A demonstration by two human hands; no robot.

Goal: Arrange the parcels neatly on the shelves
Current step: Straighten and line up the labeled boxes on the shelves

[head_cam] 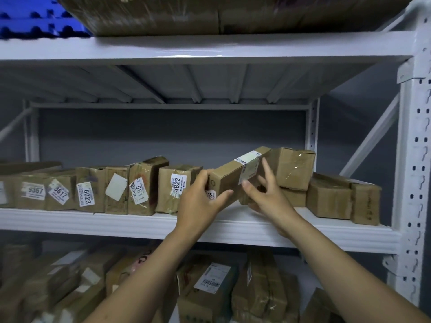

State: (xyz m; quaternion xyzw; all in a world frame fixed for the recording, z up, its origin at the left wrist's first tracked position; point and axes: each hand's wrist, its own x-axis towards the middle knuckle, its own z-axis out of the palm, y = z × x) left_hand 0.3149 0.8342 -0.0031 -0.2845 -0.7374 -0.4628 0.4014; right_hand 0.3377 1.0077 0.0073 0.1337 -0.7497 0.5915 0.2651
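Left hand (200, 199) has its fingers curled over the near left end of a long tilted parcel (231, 176), thumb stretched along the front face, so it has a firm hold. Right hand (268, 199) sits at the parcel's right side with fingers splayed and mostly straight, touching and steadying it rather than clasping it. The parcel slants up to the right above the middle shelf (116, 221), its far end against a taped box (291, 169) that sits on top of another. Just left of the hands stands the parcel marked 4822 (177, 185), with a gap between it and the stack on the right.

Farther left, a row of labelled parcels (88, 190) stands upright, side by side, labels facing out; that stretch looks finished. To the right, the boxes at the shelf end (331, 199) sit low and unaligned, labels not showing.

Judging from this, the middle shelf is perhaps two-thirds tidied: the held parcel needs setting down, then the right-hand group. Below, the lower-shelf parcels (210, 283) lie jumbled, so more remains.
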